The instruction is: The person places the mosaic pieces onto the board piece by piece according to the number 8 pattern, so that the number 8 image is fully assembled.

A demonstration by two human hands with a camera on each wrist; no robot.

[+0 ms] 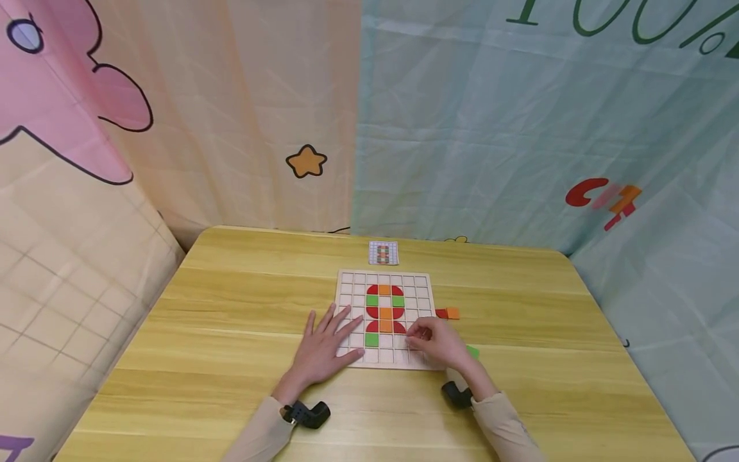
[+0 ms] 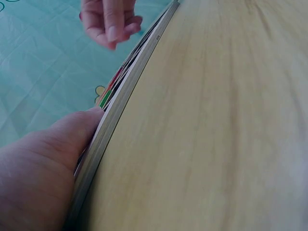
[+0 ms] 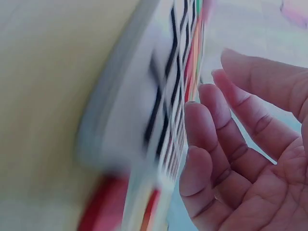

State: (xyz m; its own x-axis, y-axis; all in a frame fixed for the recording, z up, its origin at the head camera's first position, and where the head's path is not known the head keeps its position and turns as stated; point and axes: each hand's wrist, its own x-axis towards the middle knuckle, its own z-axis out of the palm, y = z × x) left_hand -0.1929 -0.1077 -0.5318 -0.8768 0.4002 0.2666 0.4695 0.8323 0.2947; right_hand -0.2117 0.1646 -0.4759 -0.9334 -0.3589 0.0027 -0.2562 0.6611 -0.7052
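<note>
A white grid board (image 1: 352, 282) lies on the table, with red rounded pieces (image 1: 398, 312), orange squares (image 1: 385, 326) and green squares (image 1: 372, 340) forming a pattern in its middle. My left hand (image 1: 324, 346) rests with spread fingers on the board's left side; in the left wrist view its thumb (image 2: 72, 134) lies along the near edge. Over the board's right part, close beside the lowest red pieces, is my right hand (image 1: 435, 340). Its fingers (image 3: 199, 125) are loosely bent, and the right wrist view shows no piece between them and the thumb.
Behind the board lies a small card (image 1: 383, 253) printed with a similar pattern. An orange piece (image 1: 453, 313) and a red one (image 1: 441, 314) sit just right of the board. Partly hidden by my right wrist is a green piece (image 1: 473, 351). Printed curtains (image 1: 462, 128) surround the wooden table (image 1: 231, 289).
</note>
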